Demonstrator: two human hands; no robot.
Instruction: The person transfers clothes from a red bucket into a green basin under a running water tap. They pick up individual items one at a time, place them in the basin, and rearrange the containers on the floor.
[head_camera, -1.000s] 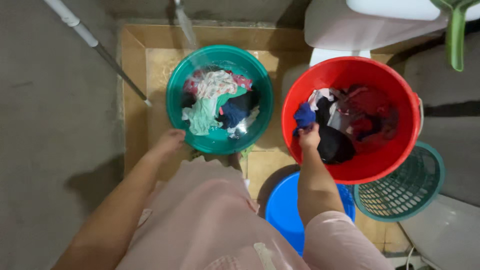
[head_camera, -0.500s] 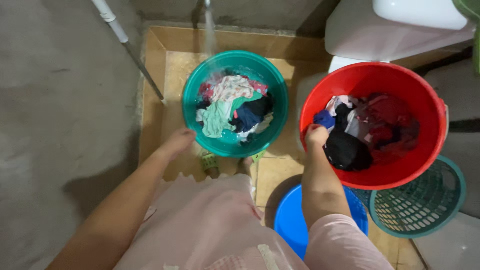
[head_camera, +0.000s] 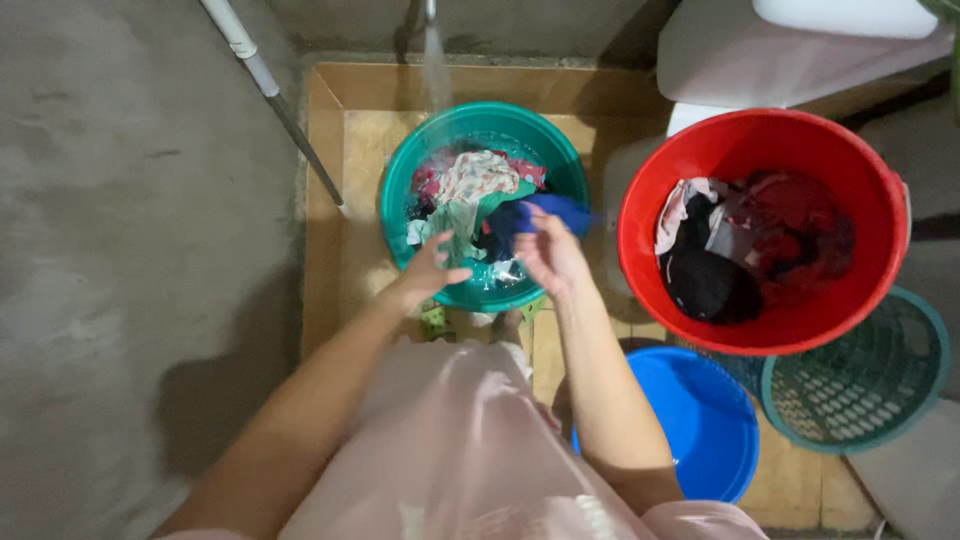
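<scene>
My right hand (head_camera: 549, 253) holds a blue cloth (head_camera: 552, 211) over the near right rim of a green basin (head_camera: 396, 185). The basin holds several wet clothes (head_camera: 470, 190) in water, and a stream of water (head_camera: 436, 60) falls into it from above. My left hand (head_camera: 432, 270) hovers at the basin's near rim with its fingers spread, holding nothing. To the right stands a red bucket (head_camera: 640, 200) with dark and red clothes (head_camera: 745, 245) piled inside.
A blue basin (head_camera: 690, 420) sits on the floor near my right arm, and a green lattice basket (head_camera: 860, 385) lies beside the red bucket. A metal pole (head_camera: 275, 100) leans at the upper left. White fixture (head_camera: 790, 50) at the top right. Grey concrete floor (head_camera: 130, 270) on the left.
My right hand lifted the blue cloth out of the red bucket and carried it left over the green basin. My left hand rose from the floor to the basin's rim.
</scene>
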